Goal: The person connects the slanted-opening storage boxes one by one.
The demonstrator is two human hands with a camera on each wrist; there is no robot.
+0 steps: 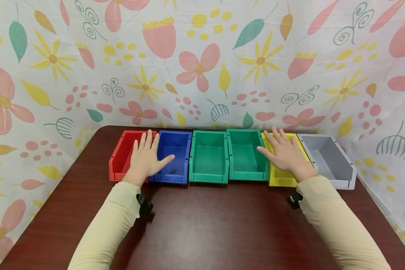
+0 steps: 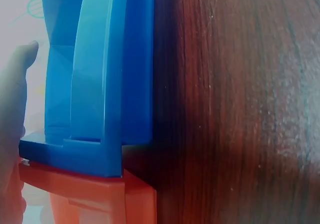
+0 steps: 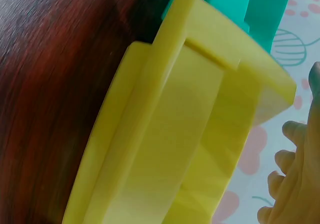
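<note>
With fingers spread, my left hand (image 1: 145,157) hovers above the red bin (image 1: 118,161) and the blue bin (image 1: 173,150), its thumb over the blue one. My right hand (image 1: 285,152), also spread, is over the yellow bin (image 1: 281,178), thumb toward the green bin beside it. Neither hand holds anything. In the left wrist view the blue bin's front (image 2: 95,84) shows beside the fingers. The right wrist view has the yellow bin's front lip (image 3: 165,119) close up, with the right hand (image 3: 300,174) at the edge.
Two green bins (image 1: 209,155) (image 1: 246,153) stand mid-row, and a grey bin (image 1: 330,161) ends the row at right. The bins line the back of a dark brown wooden table (image 1: 202,225). Behind hangs a flower-patterned cloth (image 1: 202,105).
</note>
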